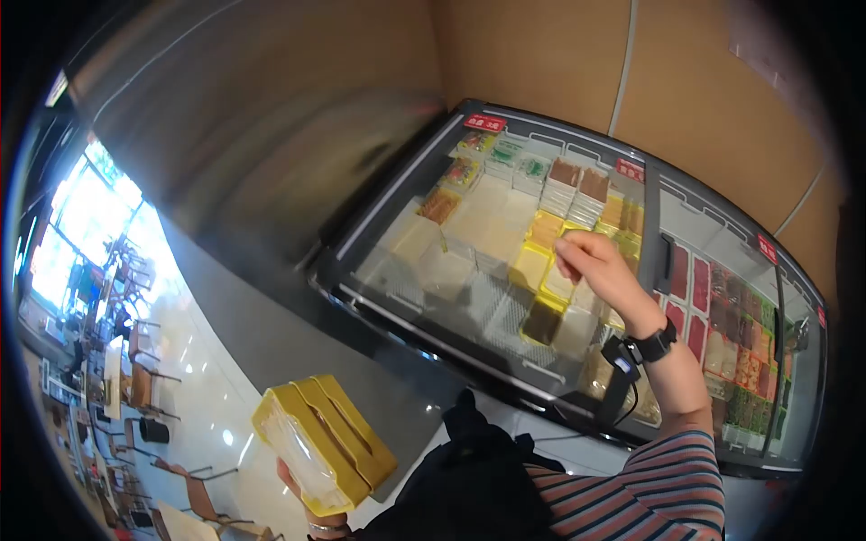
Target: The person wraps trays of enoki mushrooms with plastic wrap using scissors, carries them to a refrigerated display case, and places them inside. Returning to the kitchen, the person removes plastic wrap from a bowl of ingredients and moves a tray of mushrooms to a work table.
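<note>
My left hand (320, 518), low and left of my body, is closed around a stack of yellow trays (347, 442) with clear film on the side. The stack is tilted and hides most of the fingers. My right hand (594, 264) is over the glass-topped freezer (433, 352), with its fingers curled inward. Whether anything is in them I cannot make out. Below and beside that hand lie yellow food trays (530, 268) and a dark-filled tray (542, 323). A black band with a small device (651, 346) sits on the right wrist.
In the freezer stand stacked packs with brown tops (564, 173) and green-marked tubs (530, 169). Red meat trays (700, 285) fill part of the right section. A brown wall (550, 72) rises behind. Chairs (138, 388) and tables stand far left.
</note>
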A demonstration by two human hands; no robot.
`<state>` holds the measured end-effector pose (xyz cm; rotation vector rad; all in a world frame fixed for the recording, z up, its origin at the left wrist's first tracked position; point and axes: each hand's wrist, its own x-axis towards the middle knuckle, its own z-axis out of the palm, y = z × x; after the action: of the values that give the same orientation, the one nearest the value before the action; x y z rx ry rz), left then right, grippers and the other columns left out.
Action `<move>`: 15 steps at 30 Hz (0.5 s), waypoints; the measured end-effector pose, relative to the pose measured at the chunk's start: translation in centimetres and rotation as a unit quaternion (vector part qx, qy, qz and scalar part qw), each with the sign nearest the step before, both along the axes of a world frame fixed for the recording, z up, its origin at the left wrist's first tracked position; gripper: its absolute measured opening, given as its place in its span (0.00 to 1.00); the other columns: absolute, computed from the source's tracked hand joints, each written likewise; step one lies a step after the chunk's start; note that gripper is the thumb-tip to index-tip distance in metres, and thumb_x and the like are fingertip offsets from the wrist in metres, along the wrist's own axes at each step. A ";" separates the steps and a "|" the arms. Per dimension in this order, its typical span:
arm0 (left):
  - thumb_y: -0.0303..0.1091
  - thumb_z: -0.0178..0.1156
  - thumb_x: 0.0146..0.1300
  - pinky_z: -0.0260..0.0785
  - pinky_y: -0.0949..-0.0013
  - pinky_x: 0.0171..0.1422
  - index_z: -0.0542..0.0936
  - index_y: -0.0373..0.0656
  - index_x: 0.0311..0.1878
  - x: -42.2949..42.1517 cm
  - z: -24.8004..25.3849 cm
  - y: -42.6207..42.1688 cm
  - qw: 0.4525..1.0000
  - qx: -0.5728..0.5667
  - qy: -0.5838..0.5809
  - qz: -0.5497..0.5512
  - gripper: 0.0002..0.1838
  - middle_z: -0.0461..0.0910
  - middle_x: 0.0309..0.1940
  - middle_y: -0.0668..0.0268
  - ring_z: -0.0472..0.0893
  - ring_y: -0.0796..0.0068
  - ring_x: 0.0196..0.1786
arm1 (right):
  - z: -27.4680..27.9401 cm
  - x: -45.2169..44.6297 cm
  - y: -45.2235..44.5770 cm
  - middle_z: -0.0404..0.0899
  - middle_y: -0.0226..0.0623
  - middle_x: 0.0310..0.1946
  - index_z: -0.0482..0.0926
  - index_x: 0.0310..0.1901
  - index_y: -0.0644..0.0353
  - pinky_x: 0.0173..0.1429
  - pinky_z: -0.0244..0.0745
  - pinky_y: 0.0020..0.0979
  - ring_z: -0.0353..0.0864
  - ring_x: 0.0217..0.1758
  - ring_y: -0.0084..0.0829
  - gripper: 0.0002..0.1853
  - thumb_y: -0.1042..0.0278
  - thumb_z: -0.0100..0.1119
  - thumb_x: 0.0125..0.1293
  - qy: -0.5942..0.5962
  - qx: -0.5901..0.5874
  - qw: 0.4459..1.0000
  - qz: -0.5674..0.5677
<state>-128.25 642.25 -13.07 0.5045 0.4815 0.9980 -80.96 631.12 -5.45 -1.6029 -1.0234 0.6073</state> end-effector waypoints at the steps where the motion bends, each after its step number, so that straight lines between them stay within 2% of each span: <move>1: 0.60 0.47 0.65 0.69 0.54 0.64 0.66 0.46 0.67 1.4 0.3 1.8 1.000 -0.010 0.015 0.016 0.34 0.71 0.62 0.63 0.72 0.61 0.61 | -0.4 1.4 3.1 0.71 0.25 0.20 0.74 0.27 0.61 0.30 0.65 0.22 0.70 0.23 0.17 0.17 0.60 0.49 0.71 -0.027 -0.002 1.000 0.009; 2: 0.60 0.47 0.65 0.69 0.54 0.64 0.66 0.46 0.67 2.3 0.6 3.5 1.000 -0.008 0.025 0.010 0.34 0.71 0.62 0.63 0.72 0.61 0.61 | -1.5 2.5 6.0 0.74 0.25 0.21 0.76 0.29 0.62 0.31 0.68 0.22 0.72 0.25 0.19 0.16 0.61 0.49 0.71 -0.045 -0.007 0.999 0.015; 4: 0.61 0.45 0.64 0.70 0.52 0.61 0.65 0.48 0.67 4.0 0.7 7.2 0.996 -0.077 0.023 0.044 0.35 0.71 0.62 0.61 0.73 0.59 0.60 | -3.9 4.4 12.6 0.77 0.29 0.25 0.78 0.34 0.63 0.35 0.71 0.25 0.75 0.28 0.20 0.13 0.63 0.50 0.70 -0.014 -0.020 1.000 0.014; 6: 0.62 0.44 0.64 0.70 0.52 0.62 0.65 0.49 0.68 3.2 -2.3 11.6 0.999 -0.030 0.040 0.005 0.35 0.70 0.63 0.60 0.73 0.59 0.61 | -6.4 6.2 19.0 0.79 0.25 0.30 0.79 0.40 0.62 0.32 0.71 0.19 0.73 0.27 0.15 0.14 0.60 0.49 0.71 -0.042 0.038 0.997 0.058; 8: 0.62 0.45 0.64 0.70 0.52 0.62 0.65 0.49 0.68 3.8 -3.5 14.2 0.998 -0.026 0.048 0.009 0.35 0.70 0.63 0.60 0.73 0.59 0.61 | -6.8 5.9 23.3 0.81 0.33 0.34 0.79 0.42 0.63 0.39 0.75 0.27 0.79 0.32 0.26 0.13 0.63 0.50 0.69 -0.182 0.034 0.981 0.060; 9: 0.62 0.45 0.64 0.70 0.52 0.62 0.65 0.49 0.68 4.1 -4.1 15.2 0.998 -0.028 0.053 0.013 0.35 0.70 0.63 0.60 0.73 0.59 0.61 | -8.6 6.8 25.7 0.81 0.33 0.34 0.79 0.42 0.63 0.39 0.75 0.27 0.79 0.32 0.26 0.13 0.63 0.50 0.69 -0.184 0.029 0.981 0.058; 11: 0.62 0.45 0.64 0.70 0.53 0.62 0.65 0.49 0.68 5.2 -5.3 17.6 0.997 -0.029 0.065 0.016 0.35 0.70 0.63 0.60 0.73 0.59 0.61 | -14.0 9.3 31.0 0.81 0.43 0.40 0.79 0.45 0.63 0.49 0.75 0.35 0.80 0.43 0.41 0.12 0.68 0.50 0.65 -0.350 -0.029 0.936 0.027; 12: 0.62 0.45 0.64 0.70 0.53 0.62 0.65 0.49 0.68 5.8 -6.0 18.7 0.997 -0.030 0.069 0.017 0.35 0.70 0.63 0.60 0.73 0.59 0.61 | -14.4 9.6 32.6 0.81 0.43 0.40 0.79 0.45 0.63 0.49 0.75 0.35 0.80 0.43 0.41 0.12 0.68 0.50 0.65 -0.351 -0.036 0.936 0.021; 14: 0.61 0.45 0.64 0.70 0.53 0.62 0.65 0.49 0.68 6.9 -7.4 21.4 0.997 -0.033 0.075 0.005 0.35 0.70 0.63 0.60 0.73 0.59 0.61 | -15.6 9.7 35.6 0.77 0.49 0.50 0.77 0.50 0.63 0.58 0.71 0.40 0.76 0.53 0.49 0.16 0.70 0.50 0.61 -0.345 -0.130 0.929 0.040; 15: 0.61 0.45 0.64 0.70 0.53 0.62 0.65 0.49 0.68 7.5 -8.1 22.9 0.996 -0.035 0.077 -0.002 0.35 0.70 0.63 0.60 0.73 0.59 0.61 | -16.9 10.0 37.0 0.77 0.49 0.50 0.77 0.50 0.64 0.57 0.71 0.40 0.76 0.53 0.48 0.17 0.69 0.51 0.61 -0.354 -0.163 0.920 0.042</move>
<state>-120.71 665.14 -21.13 0.5210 0.6501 0.9389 -70.99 668.11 -22.33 -2.1547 -1.5858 0.2465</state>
